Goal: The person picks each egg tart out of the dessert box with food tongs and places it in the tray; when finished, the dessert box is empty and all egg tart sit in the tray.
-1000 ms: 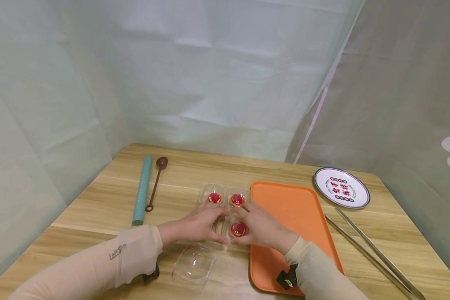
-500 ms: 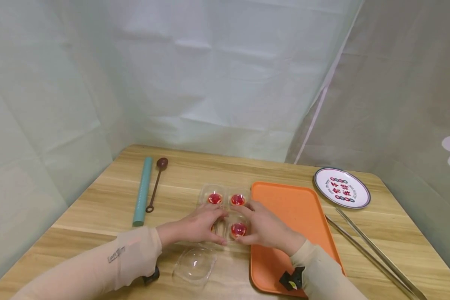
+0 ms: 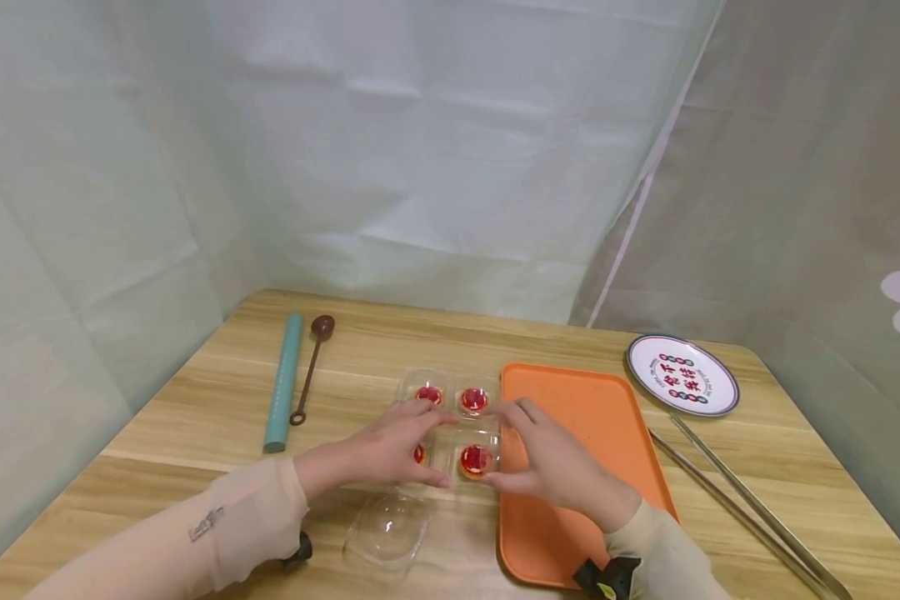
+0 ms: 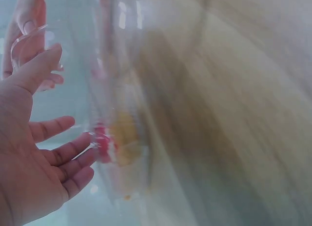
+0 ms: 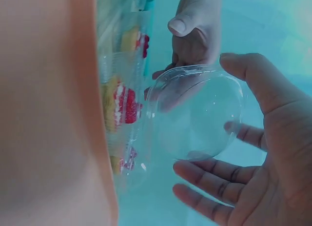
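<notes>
Wooden tabletop (image 3: 390, 335), pale cloth (image 3: 450, 167) hung behind it, and the unlidding looks partway along to me. One clear lid (image 3: 388, 527) lies in front of the clear container (image 3: 441, 446), and the right hand (image 3: 566, 462) is pinching another dome (image 5: 202, 117) by its edge, so that one isn't set down yet. All four red-topped tarts (image 3: 474, 461) sit in their compartments; can't tell if the back two are covered. Left hand (image 3: 378, 446) is over the front-left compartment, fingers loose and spread, not gripping anything I can see. Head cam gets the orange tray (image 3: 588, 433) beside the container but barely catches the dome. Right wrist cam shows it clearly, plus the tarts' layers side-on. Left wrist is pretty blurry, but shows those spread fingers best.
</notes>
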Motion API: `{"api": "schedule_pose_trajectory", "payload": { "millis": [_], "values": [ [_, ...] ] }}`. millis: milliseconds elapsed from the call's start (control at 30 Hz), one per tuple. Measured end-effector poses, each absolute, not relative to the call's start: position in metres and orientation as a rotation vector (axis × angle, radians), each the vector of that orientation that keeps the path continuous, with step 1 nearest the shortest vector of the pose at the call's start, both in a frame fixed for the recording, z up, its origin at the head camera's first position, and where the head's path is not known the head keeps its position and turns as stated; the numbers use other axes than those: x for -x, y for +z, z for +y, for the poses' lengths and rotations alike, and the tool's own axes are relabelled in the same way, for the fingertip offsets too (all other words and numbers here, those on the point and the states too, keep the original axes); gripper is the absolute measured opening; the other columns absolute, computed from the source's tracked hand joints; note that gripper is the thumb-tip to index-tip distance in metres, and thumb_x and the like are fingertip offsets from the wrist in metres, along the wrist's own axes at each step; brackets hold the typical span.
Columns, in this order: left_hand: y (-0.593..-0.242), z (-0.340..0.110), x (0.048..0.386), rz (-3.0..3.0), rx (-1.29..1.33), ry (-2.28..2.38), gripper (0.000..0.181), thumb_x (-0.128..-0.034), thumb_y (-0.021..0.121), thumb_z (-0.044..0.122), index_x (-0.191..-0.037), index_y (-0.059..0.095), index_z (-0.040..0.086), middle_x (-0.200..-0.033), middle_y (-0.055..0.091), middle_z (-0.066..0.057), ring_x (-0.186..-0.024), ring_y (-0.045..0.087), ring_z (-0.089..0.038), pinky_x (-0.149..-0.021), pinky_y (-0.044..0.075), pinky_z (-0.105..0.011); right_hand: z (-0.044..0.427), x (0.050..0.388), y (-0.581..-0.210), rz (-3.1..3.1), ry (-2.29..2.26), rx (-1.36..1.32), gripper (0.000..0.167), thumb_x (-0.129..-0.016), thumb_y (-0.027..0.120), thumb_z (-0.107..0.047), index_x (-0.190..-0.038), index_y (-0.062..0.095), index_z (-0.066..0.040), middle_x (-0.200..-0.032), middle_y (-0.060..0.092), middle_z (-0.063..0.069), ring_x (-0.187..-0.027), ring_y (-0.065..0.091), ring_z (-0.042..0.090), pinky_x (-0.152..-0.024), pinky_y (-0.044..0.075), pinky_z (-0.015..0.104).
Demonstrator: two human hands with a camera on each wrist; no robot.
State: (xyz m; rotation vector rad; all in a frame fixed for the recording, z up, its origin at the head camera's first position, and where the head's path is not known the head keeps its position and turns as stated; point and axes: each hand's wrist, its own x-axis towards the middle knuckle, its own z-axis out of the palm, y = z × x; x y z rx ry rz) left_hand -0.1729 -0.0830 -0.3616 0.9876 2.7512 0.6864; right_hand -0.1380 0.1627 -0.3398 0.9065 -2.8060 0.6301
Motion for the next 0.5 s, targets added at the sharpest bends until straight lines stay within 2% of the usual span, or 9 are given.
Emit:
{"api": "schedule_pose_trajectory", "payload": {
  "millis": [167, 367, 500],
  "values": [
    [-0.353, -0.082, 0.164, 2.745, -1.003, 0.727, 0.079, -0.0717, 0.079, 0.049, -0.139, 0.048, 0.021, -0.141, 0.049, -0.009, -0.135, 0.039, -0.031, -0.113, 0.030, -0.058, 0.165, 0.129, -0.340, -2.737, 0.617, -0.858, 0.071, -0.072, 0.081, -0.040, -0.130, 0.050, -0.013, -0.106, 0.059, -0.002, -0.093, 0.059, 0.013, -0.080, 0.053, 0.033],
    [-0.345, -0.080, 0.151, 2.737, -1.090, 0.782, 0.082, -0.0711, 0.079, 0.049, -0.141, 0.046, 0.022, -0.138, 0.051, -0.005, -0.130, 0.044, -0.027, -0.110, 0.036, -0.055, 0.166, 0.121, -0.346, -2.617, 0.620, -0.842, 0.074, -0.067, 0.084, -0.038, -0.126, 0.050, -0.008, -0.105, 0.063, -0.001, -0.096, 0.060, 0.012, -0.084, 0.054, 0.032],
    [-0.343, -0.078, 0.144, 2.753, -1.141, 0.815, 0.083, -0.0692, 0.081, 0.047, -0.140, 0.046, 0.023, -0.137, 0.051, -0.001, -0.129, 0.045, -0.025, -0.107, 0.040, -0.052, 0.166, 0.116, -0.350, -2.583, 0.667, -0.827, 0.074, -0.064, 0.085, -0.037, -0.123, 0.049, -0.009, -0.106, 0.065, 0.000, -0.097, 0.061, 0.011, -0.083, 0.054, 0.031]
  ]
}}
